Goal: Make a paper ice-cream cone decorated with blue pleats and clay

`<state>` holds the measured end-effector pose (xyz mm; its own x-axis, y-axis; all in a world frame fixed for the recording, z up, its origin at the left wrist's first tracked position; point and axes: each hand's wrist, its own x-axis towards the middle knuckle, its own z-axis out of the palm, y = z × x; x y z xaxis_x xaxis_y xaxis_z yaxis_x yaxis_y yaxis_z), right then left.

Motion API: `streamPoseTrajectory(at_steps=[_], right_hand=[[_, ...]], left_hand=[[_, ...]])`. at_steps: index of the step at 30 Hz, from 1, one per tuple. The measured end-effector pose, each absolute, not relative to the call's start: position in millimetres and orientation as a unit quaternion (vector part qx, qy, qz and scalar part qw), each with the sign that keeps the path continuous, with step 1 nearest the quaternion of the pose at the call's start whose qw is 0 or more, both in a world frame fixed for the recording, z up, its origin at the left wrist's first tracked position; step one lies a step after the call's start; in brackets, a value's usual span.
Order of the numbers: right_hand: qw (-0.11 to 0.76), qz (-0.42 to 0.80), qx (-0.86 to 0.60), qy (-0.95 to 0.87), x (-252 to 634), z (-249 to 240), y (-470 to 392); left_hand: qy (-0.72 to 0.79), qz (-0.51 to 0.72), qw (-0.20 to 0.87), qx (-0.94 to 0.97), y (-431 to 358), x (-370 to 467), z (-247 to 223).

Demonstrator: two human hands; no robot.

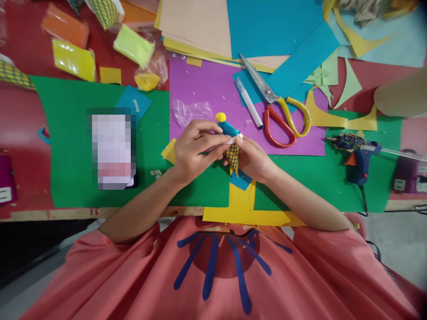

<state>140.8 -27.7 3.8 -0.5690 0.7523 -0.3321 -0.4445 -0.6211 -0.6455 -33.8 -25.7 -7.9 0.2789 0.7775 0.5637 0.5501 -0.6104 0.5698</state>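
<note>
Between my two hands is a small craft cone [232,156], its lower part covered in yellow and dark checks and its point tilted down. A blue cap [229,129] with a yellow ball [220,117] tops it, and a white band runs where cap and cone meet. My left hand [199,144] pinches the band from the left, fingertips on the white strip. From the right, my right hand [253,155] is closed around the cone, its thumb pressed against the band. The fingers behind the cone are partly hidden.
Scissors [267,92] and a white marker [249,103] lie on a purple sheet [203,82]. To the right rests a blue glue gun [360,162] with a cord. A blurred-out phone [113,149] lies left; wrapped clay packs [74,60] and paper sheets [196,26] are further back.
</note>
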Motion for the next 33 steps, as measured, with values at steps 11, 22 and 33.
streamPoseTrajectory(at_steps=[11,22,33], right_hand=[[0.362,0.846,-0.310,-0.238,144.0,7.9,-20.9],[0.372,0.826,-0.334,-0.259,142.5,9.2,-24.2],[0.377,0.817,-0.341,-0.271,142.1,10.7,-23.8]], left_hand=[[0.433,0.449,0.076,0.778,-23.8,-28.8,-3.4],[0.454,0.408,0.030,0.791,-25.5,-27.7,0.3],[0.384,0.470,0.072,0.791,-23.0,-26.0,1.2]])
